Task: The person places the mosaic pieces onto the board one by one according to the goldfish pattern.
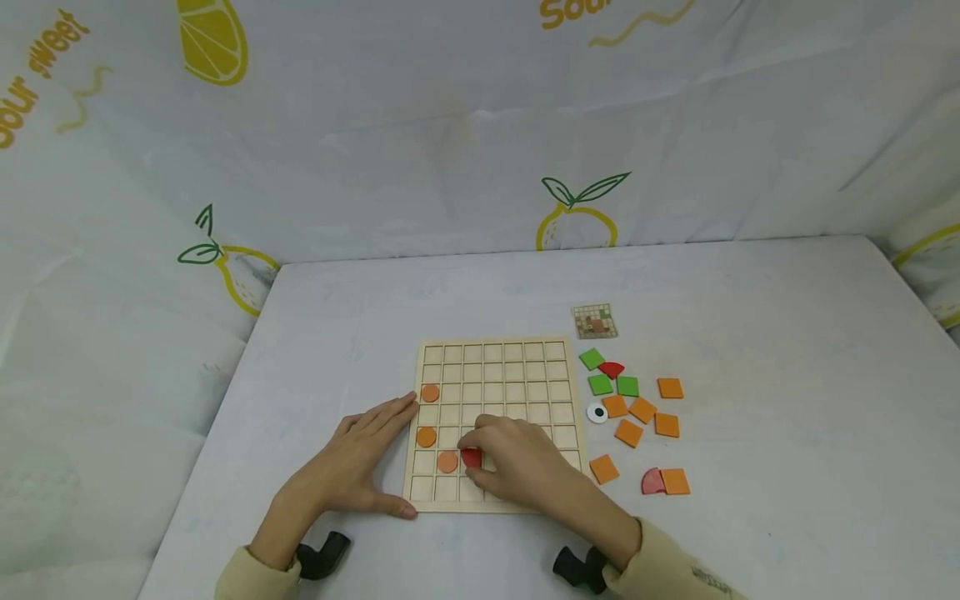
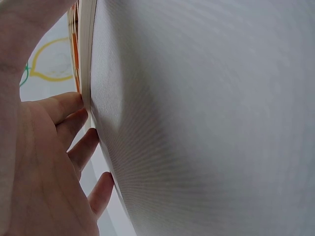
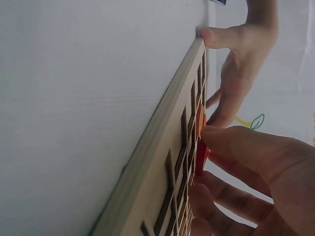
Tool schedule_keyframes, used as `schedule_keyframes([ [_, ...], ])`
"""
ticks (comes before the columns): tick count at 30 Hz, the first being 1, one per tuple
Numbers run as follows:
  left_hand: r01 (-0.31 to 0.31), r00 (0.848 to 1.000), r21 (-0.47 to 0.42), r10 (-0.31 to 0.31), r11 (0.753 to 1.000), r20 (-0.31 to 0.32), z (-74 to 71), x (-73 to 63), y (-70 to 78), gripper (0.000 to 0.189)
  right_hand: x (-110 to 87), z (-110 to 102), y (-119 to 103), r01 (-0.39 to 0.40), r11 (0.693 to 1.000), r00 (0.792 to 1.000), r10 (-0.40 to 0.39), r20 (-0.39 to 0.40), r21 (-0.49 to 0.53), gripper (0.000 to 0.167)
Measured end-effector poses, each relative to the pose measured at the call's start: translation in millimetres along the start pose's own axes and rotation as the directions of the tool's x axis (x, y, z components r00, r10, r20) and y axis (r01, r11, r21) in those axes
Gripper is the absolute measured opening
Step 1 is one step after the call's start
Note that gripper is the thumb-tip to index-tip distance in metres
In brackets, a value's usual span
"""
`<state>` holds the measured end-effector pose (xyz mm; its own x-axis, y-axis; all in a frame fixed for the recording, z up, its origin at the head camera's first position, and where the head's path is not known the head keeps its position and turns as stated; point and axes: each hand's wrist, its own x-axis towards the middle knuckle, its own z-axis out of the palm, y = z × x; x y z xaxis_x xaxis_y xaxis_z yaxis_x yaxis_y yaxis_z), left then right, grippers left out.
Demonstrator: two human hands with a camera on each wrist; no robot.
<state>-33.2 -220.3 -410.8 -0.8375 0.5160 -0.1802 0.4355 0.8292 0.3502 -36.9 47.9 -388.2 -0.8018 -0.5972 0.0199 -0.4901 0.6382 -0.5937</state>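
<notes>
A wooden grid board (image 1: 493, 392) lies on the table. My left hand (image 1: 352, 467) rests at its left side, fingers straight along the edge and thumb by the near corner; the left wrist view shows the fingertips (image 2: 83, 142) right at the rim. Over the lower middle cells, my right hand (image 1: 517, 462) pinches a red piece (image 1: 471, 457) with a curved edge between thumb and fingers; part of it is hidden. Just left of it sits an orange disc (image 1: 447, 462). Two more discs, an upper one (image 1: 430, 392) and a lower one (image 1: 426, 437), occupy left-column cells.
Right of the board lie several orange squares (image 1: 628, 432), green squares (image 1: 601, 384), a red wedge (image 1: 612, 369), a pinkish-red wedge (image 1: 652, 481) and a white disc with a black dot (image 1: 597, 412). Behind them is a small pattern card (image 1: 595, 321).
</notes>
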Motion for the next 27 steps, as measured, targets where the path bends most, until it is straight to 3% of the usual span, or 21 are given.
schedule_keyframes([
  [18,-0.003,1.0,0.006,0.003,1.0,-0.007,0.0,-0.4,0.3,0.13,0.8,4.6,2.6,-0.008,0.999,1.0,0.008,0.0,-0.053,0.013],
  [27,0.012,1.0,0.005,-0.012,1.0,0.008,-0.2,-0.8,0.6,0.131,-3.7,3.3,1.7,-0.061,0.996,0.998,0.06,-0.025,-0.072,0.015],
])
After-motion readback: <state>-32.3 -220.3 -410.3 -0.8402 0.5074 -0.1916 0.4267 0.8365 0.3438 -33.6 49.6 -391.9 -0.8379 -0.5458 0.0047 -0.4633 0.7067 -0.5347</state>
